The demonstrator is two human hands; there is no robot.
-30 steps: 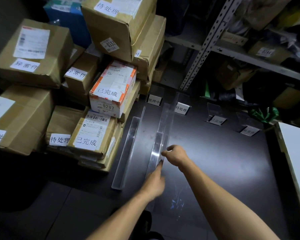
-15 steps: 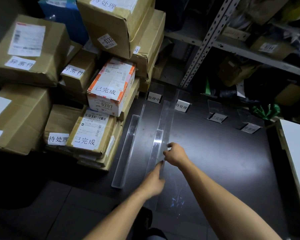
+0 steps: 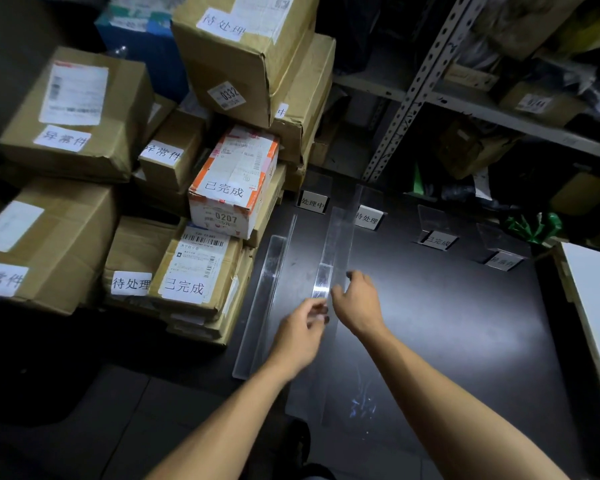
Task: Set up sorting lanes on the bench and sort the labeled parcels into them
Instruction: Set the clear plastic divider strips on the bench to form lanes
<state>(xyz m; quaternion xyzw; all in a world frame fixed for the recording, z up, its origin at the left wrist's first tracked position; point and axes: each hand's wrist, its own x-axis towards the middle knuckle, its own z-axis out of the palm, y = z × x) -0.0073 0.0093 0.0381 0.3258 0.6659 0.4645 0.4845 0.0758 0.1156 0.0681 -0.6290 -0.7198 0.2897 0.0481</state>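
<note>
Both hands had shifted since the earlier frames: the left hand (image 3: 300, 336), which had lain with straight fingers along the near end of the second divider (image 3: 328, 271), had curled its fingers at that end, and the right hand (image 3: 355, 306) had drawn back a little with its fingers spread loosely. Whether the left hand actually gripped the clear strip could not be told; the right hand held nothing and hovered just beside the strip. That divider lay on the dark bench (image 3: 447, 323), running away from the person toward 2 sign stands, 1 reading 处理中 (image 3: 312, 202) and 1 reading 待处理 (image 3: 367, 218). A first divider (image 3: 265, 299) lay to its left, roughly parallel, near the stacked parcels (image 3: 194, 268). 2 more stands (image 3: 439, 240) stood farther right on the bench. Behind them rose a metal shelf (image 3: 413, 95) holding boxes.
</note>
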